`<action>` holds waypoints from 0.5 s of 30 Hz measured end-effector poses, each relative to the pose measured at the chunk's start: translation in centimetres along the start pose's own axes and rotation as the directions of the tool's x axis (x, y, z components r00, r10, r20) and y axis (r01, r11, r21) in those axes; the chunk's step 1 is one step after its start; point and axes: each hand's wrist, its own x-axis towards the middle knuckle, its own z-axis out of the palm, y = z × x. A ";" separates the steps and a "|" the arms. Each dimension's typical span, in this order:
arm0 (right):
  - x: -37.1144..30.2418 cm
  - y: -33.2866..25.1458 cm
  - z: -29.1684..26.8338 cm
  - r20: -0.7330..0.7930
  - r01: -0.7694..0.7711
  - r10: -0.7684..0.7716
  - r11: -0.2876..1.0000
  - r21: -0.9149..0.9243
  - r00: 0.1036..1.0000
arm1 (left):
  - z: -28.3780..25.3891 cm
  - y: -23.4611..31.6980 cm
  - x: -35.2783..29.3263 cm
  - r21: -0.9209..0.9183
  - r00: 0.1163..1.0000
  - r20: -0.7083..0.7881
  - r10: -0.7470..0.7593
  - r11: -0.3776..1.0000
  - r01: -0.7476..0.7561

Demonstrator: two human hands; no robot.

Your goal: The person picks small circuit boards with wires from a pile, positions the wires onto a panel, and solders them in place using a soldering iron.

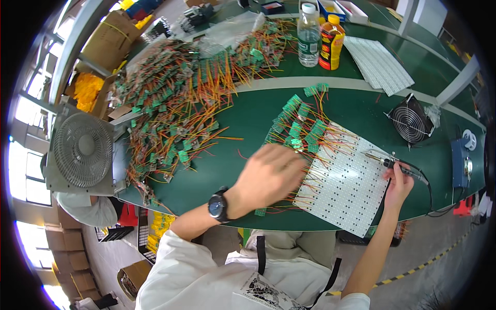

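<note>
A white board with rows of small dark holes or dots (347, 181) lies on the green table in front of me. Small green circuit boards (295, 129) with red and yellow wires cluster along its upper left side, and wire ends reach onto its surface. My left hand (274, 173), with a black watch on the wrist, hovers over the wires at the board's left edge; its fingertips are blurred and partly hidden. In my right hand (399, 186) is a soldering iron (407, 171), its tip pointing left above the board's right side. A black cable trails from the iron.
A large heap of wired circuit boards (170, 103) covers the left. A grey fan (82, 150) stands beside it. Behind are a clear bottle (308, 41), an orange-capped bottle (331, 44) and stacked white boards (380, 62). A small black fan (411, 121) and a blue box (460, 163) stand right.
</note>
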 end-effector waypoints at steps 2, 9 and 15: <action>0.2 0.4 0.7 0.020 -0.003 0.003 1.000 0.008 1.000 | -1.5 -2.7 -3.9 0.092 0.976 -0.072 -0.206 0.973 0.212; 0.0 0.0 1.0 0.004 0.007 -0.007 1.000 0.029 1.000 | -6.4 -10.1 -12.5 0.223 0.727 -0.366 -0.581 0.703 0.675; 0.3 0.1 1.0 0.007 0.017 -0.017 0.999 0.036 1.000 | -5.3 -12.5 -9.8 0.338 0.660 -0.414 -0.627 0.567 0.751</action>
